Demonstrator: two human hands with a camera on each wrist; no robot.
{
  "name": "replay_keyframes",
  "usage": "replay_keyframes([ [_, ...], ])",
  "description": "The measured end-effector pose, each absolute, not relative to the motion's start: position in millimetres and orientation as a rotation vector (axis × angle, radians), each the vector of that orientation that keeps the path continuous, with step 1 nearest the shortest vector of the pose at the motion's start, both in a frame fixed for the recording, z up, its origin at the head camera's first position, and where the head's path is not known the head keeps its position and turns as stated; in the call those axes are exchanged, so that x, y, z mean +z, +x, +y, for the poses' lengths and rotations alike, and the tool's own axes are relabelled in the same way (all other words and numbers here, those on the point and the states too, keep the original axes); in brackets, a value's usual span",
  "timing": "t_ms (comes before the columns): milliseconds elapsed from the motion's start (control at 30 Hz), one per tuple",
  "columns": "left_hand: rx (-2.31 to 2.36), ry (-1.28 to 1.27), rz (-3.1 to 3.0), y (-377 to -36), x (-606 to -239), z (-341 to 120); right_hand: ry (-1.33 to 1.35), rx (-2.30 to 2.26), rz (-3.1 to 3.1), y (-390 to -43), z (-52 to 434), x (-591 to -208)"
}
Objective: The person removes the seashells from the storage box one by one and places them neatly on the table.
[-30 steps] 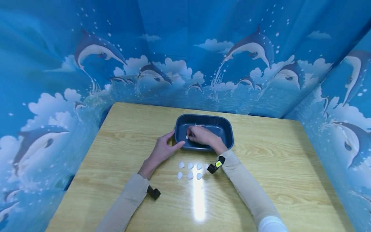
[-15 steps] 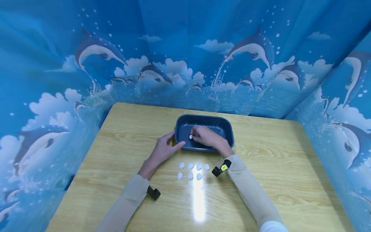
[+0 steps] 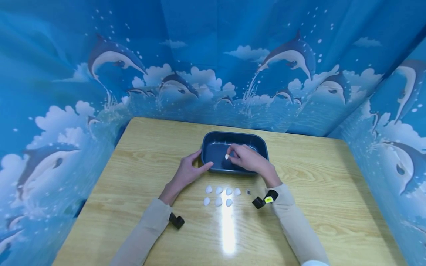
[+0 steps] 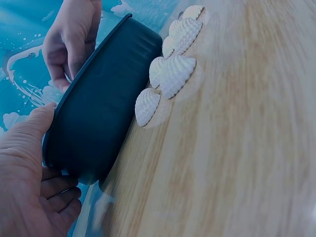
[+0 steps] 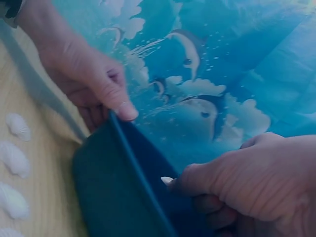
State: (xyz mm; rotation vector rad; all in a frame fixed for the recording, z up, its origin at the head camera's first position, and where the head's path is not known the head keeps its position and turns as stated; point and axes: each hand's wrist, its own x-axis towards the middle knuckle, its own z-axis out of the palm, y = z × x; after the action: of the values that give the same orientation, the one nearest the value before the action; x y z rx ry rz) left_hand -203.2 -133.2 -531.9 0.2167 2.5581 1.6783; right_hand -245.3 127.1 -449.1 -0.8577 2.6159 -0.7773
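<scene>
A dark blue rectangular basin point(image 3: 210, 149) stands toward the back of the table. My left hand point(image 3: 188, 170) grips its near left corner; in the left wrist view the thumb point(image 4: 39, 118) is at the rim and the fingers bend against the outside wall. Over the inside of the basin, my right hand point(image 3: 247, 159) pinches a small white seashell point(image 3: 227, 157) between thumb and fingertips. Only the tip of that shell point(image 5: 167, 180) shows in the right wrist view. Several white ribbed seashells point(image 4: 178, 74) lie in two rows on the table in front of the basin.
A small dark grey piece point(image 3: 248, 192) lies at the right end of the shells' back row. Bright light reflects off the wooden table point(image 3: 166, 236). A blue curtain point(image 3: 213, 44) with printed dolphins hangs behind the table and along both sides.
My right hand has moved to the right within the basin, with the seashell still pinched. Its forearm has shifted right, uncovering a shell and the dark piece. The left hand has stayed put.
</scene>
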Motion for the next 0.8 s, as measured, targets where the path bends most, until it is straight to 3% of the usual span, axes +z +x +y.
replay_keyframes([
  [800,1.691,0.206,2.545,-202,-532,-133,-0.755,-0.932,2.664,-172,174,-436],
])
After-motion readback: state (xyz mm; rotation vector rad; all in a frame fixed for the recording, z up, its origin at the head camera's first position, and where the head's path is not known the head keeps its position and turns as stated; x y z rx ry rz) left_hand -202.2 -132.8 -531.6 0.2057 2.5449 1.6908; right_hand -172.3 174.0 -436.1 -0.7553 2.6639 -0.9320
